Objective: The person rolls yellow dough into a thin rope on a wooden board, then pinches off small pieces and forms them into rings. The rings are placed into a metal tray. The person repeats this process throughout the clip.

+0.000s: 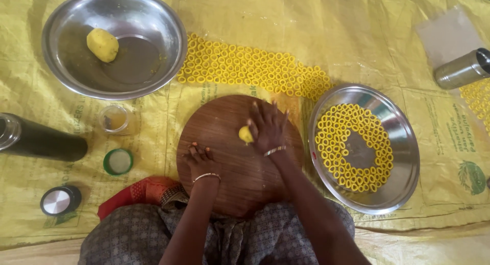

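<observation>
Dough piece (245,135) half-hidden under right hand (267,128)

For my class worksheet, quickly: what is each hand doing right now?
Left hand: open, flat on the wooden board, holding nothing.
Right hand: pressing yellow dough on the board.

A yellow printed sack sheet (449,142) covers the floor, with a round green emblem (472,177) at right

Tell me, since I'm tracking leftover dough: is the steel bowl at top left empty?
No, the steel bowl holds one yellow dough lump resting on its inner slope.
</observation>
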